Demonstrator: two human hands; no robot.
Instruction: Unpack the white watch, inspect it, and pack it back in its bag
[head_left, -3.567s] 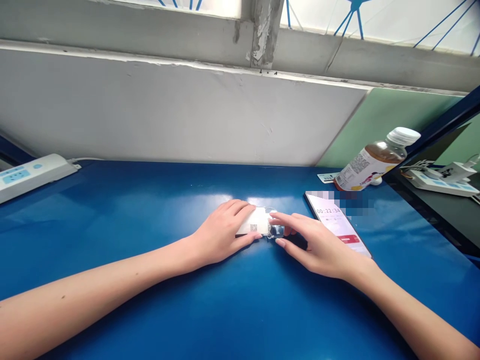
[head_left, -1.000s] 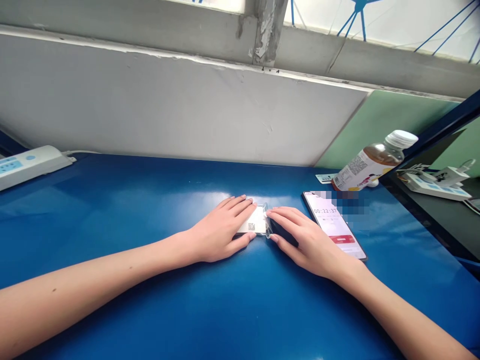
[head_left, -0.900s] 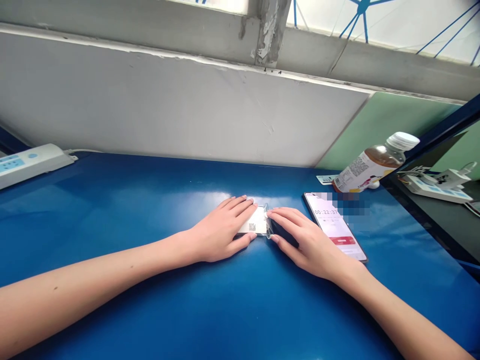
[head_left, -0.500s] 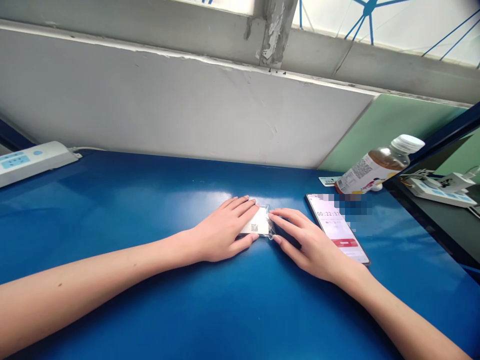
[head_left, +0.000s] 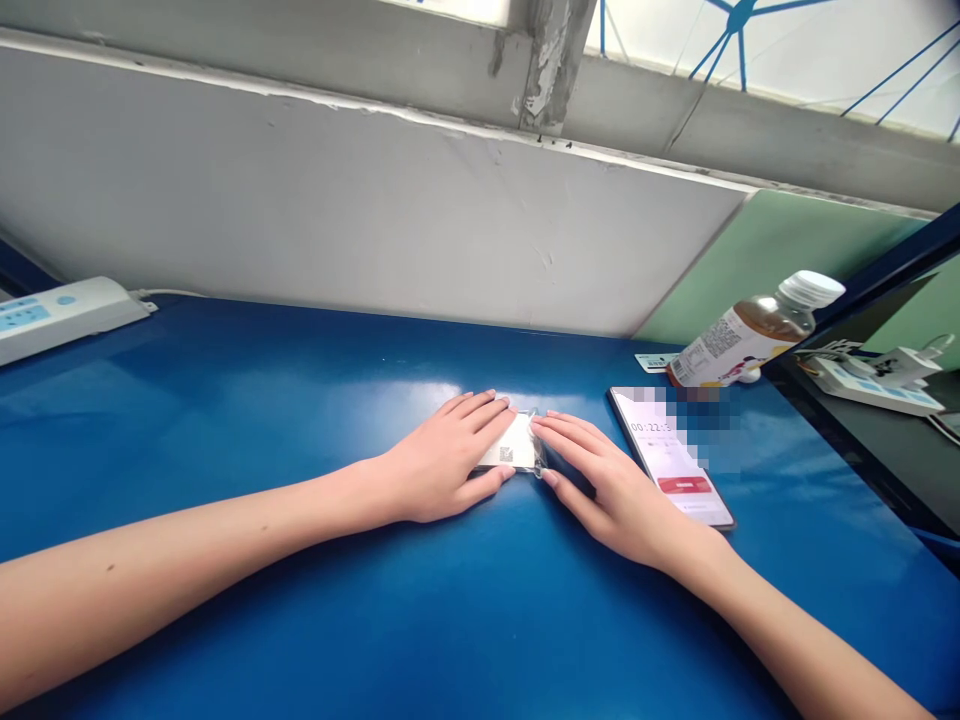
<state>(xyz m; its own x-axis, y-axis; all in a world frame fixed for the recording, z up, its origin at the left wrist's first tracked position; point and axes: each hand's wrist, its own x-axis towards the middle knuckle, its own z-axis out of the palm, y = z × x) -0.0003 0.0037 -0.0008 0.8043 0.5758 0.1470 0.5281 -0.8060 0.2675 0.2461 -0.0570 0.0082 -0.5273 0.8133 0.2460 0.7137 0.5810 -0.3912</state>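
Observation:
A small flat white packet [head_left: 516,446] in clear plastic, with a square printed code, lies on the blue table. My left hand [head_left: 444,458] is laid over its left part, fingers across the top and thumb along the near edge, holding it against the table. At the right end, where the clear plastic crinkles, my right hand [head_left: 600,480] rests with its fingertips at the wrapper and its thumb apart from the fingers. The left hand hides much of the packet.
A phone [head_left: 675,470] showing a timer lies just right of my right hand. Behind it are a drink bottle [head_left: 739,345] with a white cap and a small card [head_left: 651,362]. Power strips stand at the far left [head_left: 67,320] and far right [head_left: 874,388]. A wall [head_left: 315,200] borders the table [head_left: 300,590].
My right hand's fingers have straightened a little and shifted slightly left along the plastic end. My left hand stays on the packet. The whole view has moved very slightly.

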